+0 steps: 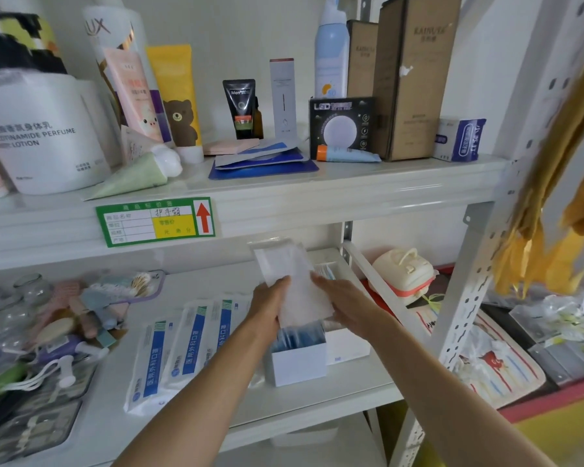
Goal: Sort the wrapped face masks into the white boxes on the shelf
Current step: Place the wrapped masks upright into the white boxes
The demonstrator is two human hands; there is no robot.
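A: Wrapped mask (pixel 294 284) is right over the front white box (pixel 299 364), we've got it pinched on both sides.

B: Yep, left hand (pixel 269 306) and right hand (pixel 346 306) both gripping its edges.

Bright, even, soft daylight; faint shadows. Wide-angle bending at edges, corners soft. Slight motion blur throughout.

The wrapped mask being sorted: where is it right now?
In the head view, centre: the wrapped mask is held between the left hand and right hand, directly above the open white box on the lower shelf.
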